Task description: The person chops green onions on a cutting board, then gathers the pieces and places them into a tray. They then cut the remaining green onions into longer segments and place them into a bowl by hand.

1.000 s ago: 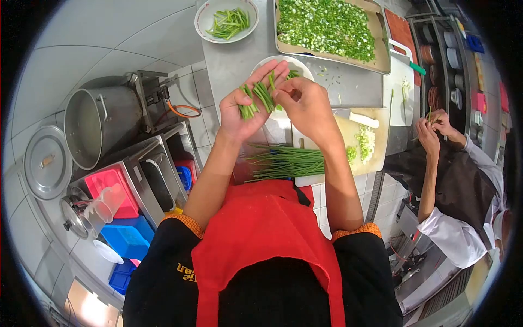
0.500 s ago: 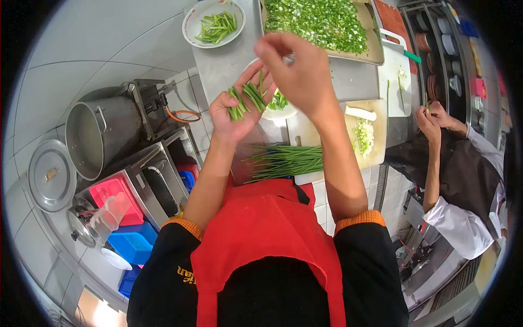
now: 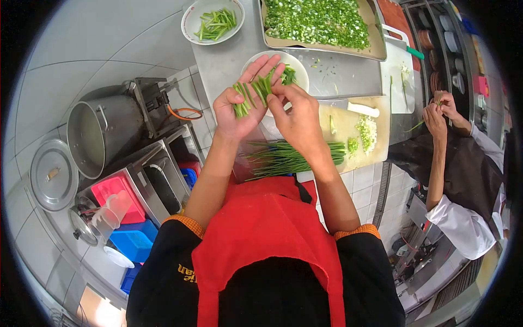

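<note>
My left hand (image 3: 235,115) is palm up, fingers stretched, with cut spring onion pieces (image 3: 243,100) across it and the thumb over some of them. Against that palm, my right hand (image 3: 297,117) pinches more of the green pieces between thumb and fingertips. Just beyond both hands is a white bowl (image 3: 300,70) with green pieces in it, partly hidden by the fingers. Whole spring onions (image 3: 294,158) lie in a bundle below my hands, reaching onto the cutting board (image 3: 354,122). A knife (image 3: 362,110) with a white handle rests on the board's far side.
Chopped spring onion fills a lined tray (image 3: 381,53) at the back. Another bowl (image 3: 188,27) of cut lengths stands back left. A second board (image 3: 396,98) is at right, near a co-worker's hands (image 3: 438,111) holding a green stalk. A large pot (image 3: 87,141) stands left.
My right hand has come down from above the left hand and now pinches the pieces at the left palm. The knife and white bowl are more exposed.
</note>
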Action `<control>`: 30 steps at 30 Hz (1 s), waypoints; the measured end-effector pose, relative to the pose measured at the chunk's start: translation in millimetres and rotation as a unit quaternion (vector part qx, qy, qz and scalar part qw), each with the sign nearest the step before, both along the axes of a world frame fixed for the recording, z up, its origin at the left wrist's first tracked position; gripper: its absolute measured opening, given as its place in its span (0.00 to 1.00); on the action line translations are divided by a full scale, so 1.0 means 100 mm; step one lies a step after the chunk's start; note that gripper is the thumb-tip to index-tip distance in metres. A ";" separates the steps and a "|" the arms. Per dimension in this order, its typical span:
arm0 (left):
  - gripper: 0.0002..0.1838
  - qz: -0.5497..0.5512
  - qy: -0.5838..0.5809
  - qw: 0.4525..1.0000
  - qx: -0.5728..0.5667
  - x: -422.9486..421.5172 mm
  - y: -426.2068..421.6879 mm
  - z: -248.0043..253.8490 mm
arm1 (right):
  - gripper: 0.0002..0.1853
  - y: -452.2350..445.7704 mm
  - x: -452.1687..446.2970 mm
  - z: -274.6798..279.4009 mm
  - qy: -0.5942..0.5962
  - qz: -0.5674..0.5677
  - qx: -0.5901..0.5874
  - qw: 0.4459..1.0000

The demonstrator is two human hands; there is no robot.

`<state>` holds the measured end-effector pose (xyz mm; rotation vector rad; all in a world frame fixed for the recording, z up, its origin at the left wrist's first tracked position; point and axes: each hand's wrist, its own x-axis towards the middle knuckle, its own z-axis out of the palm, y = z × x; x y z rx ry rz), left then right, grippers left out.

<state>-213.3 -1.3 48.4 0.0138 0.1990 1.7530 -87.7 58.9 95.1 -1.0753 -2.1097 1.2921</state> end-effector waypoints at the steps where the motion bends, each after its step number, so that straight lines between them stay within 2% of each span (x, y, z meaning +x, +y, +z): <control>1: 0.52 0.001 0.004 1.000 -0.006 0.01 0.00 -0.01 | 0.08 0.00 0.03 -0.04 0.000 0.000 0.001 1.000; 2: 0.52 0.001 0.004 1.000 -0.005 0.03 0.01 -0.03 | 0.08 0.00 0.06 -0.10 0.018 -0.011 -0.030 0.999; 4: 0.39 0.014 0.038 0.998 -0.046 0.04 0.00 -0.05 | 0.09 0.00 0.09 -0.11 0.036 -0.021 -0.062 0.997; 5: 0.39 0.014 0.038 0.998 -0.046 0.05 0.00 -0.04 | 0.11 -0.01 0.10 -0.08 0.051 -0.035 -0.126 0.990; 6: 0.34 0.004 0.071 0.993 -0.089 0.06 0.00 -0.01 | 0.13 -0.01 0.11 -0.06 0.066 -0.050 -0.189 0.978; 7: 0.28 -0.007 0.105 0.986 -0.132 0.07 0.00 0.00 | 0.13 0.00 0.13 -0.07 0.065 -0.050 -0.190 0.978; 8: 0.28 -0.007 0.104 0.986 -0.132 0.07 0.00 -0.01 | 0.12 0.01 0.15 -0.08 0.076 -0.049 -0.183 0.979; 10: 0.21 -0.026 0.143 0.980 -0.135 0.09 0.01 -0.04 | 0.11 0.01 0.17 -0.09 0.086 -0.049 -0.176 0.979; 13: 0.19 -0.060 0.199 0.965 -0.158 0.09 0.01 -0.04 | 0.10 0.01 0.18 -0.08 0.095 -0.068 -0.164 0.980; 16: 0.16 -0.034 0.232 0.954 -0.185 0.14 0.03 -0.03 | 0.10 0.00 0.19 -0.10 0.086 -0.073 -0.125 0.986; 22: 0.14 -0.010 0.251 0.946 -0.204 0.17 0.03 0.01 | 0.07 -0.01 0.15 -0.05 0.069 -0.091 -0.077 0.991; 24: 0.13 0.009 0.244 0.946 -0.215 0.20 0.06 0.03 | 0.06 -0.01 0.12 -0.04 0.062 -0.106 -0.015 0.992; 28: 0.13 0.048 0.264 0.931 -0.249 0.23 0.07 0.10 | 0.06 -0.01 0.08 -0.01 0.061 -0.124 -0.042 0.989; 30: 0.13 0.052 0.254 0.933 -0.250 0.26 0.08 0.11 | 0.05 -0.02 0.06 -0.03 0.083 -0.123 0.021 0.989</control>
